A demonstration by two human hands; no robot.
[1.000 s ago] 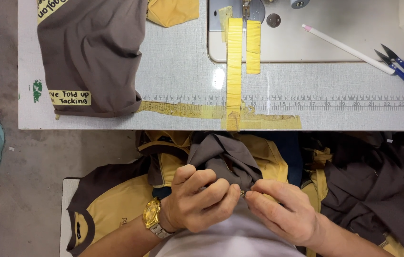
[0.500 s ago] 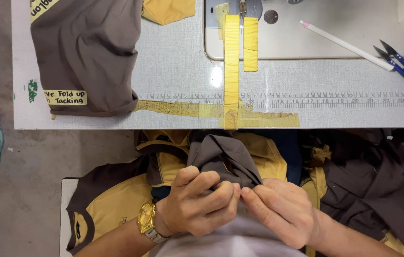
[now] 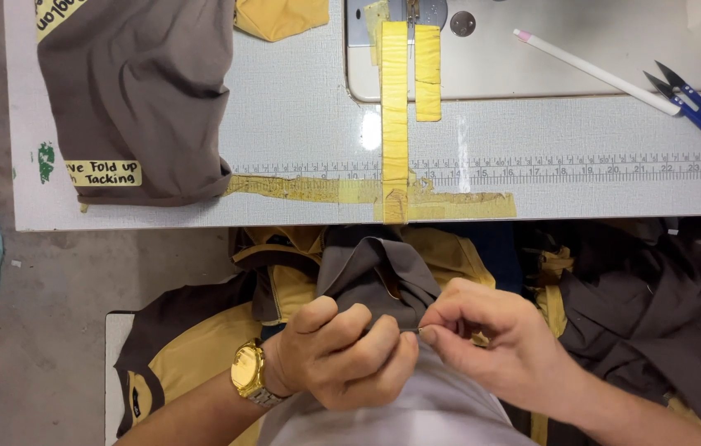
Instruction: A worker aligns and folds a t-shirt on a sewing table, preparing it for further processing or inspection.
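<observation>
Brown fabric fold [image 3: 379,277]: pinched by left hand [image 3: 342,355] and right hand [image 3: 495,343]; risk: slipping from fingertip grip, fold opens.

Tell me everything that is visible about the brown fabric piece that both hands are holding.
The brown fabric piece looks like soft, matte woven cloth, dark grey-brown, with a thin yellow edge showing along one fold. It is bunched and folded into a peak, in front of the table edge, over yellow and brown garments. The left hand grips its lower part in a fist; the right hand pinches its edge beside it with its fingertips.
</observation>
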